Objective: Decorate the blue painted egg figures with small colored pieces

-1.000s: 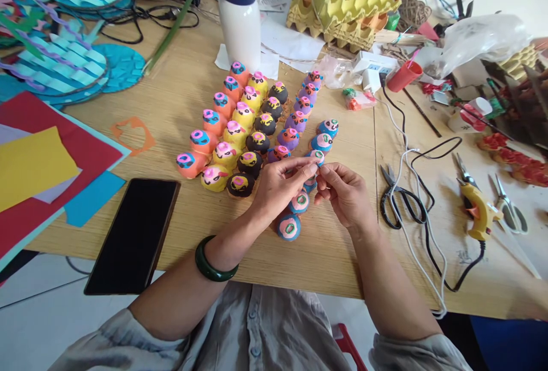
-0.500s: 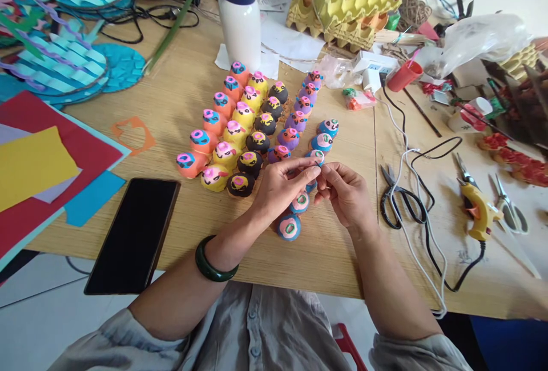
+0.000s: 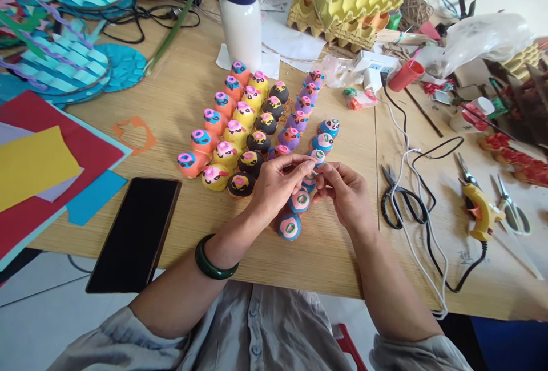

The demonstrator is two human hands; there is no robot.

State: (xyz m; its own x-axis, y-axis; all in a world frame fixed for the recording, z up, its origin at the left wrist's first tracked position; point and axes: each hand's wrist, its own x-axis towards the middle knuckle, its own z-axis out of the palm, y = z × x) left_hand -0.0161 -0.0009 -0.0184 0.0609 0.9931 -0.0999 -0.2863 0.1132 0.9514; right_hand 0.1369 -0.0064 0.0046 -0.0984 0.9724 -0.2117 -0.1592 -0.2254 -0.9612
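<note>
Over a row of blue egg-carton cups with pink patches and green rings, my two hands meet fingertip to fingertip. Thumb and fingers of my left hand are pinched together, above the middle of that row. Just to its right, my right hand is pinched too, its other fingers curled. Whatever they hold is too small to make out. Left of the hands stand more painted cup rows: purple, black, yellow and orange, with coloured face details. My fingers partly cover the blue row.
A phone and coloured paper sheets lie at left. Behind the rows stands a white bottle. Black scissors, cables and a yellow glue gun are at right. Egg trays are stacked at the back.
My pinched fingertips have shifted slightly, with the left ones a little lower and further left, showing more of the blue cups between the hands. The cups have not moved.
</note>
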